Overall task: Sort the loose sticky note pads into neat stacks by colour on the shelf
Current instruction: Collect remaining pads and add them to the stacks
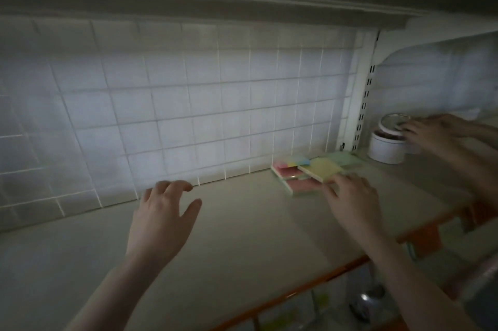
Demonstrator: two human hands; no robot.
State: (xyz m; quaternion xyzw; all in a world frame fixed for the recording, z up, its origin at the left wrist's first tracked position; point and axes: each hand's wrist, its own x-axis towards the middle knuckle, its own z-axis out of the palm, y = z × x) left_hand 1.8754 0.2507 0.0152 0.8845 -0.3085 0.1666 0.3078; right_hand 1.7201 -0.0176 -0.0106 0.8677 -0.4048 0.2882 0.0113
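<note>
A loose pile of sticky note pads lies at the back of the pale shelf [242, 239], against the tiled wall. A yellow pad [320, 169] sits tilted on top, with pink pads [303, 187] under it, a green pad [346, 159] behind it and a multi-colour pad [295, 162] to its left. My right hand [353, 201] reaches to the pile, its fingertips touching the near edge of the yellow and pink pads. Well left of the pile, my left hand [161, 212] hovers over the bare shelf, fingers spread and holding nothing.
A white lidded jar [385, 148] stands right of the pads, past a slotted white upright [362, 104]. Another hand [431, 130] reaches in from the right and touches the jar's lid. The shelf has an orange front edge [323, 274]; another shelf hangs close overhead.
</note>
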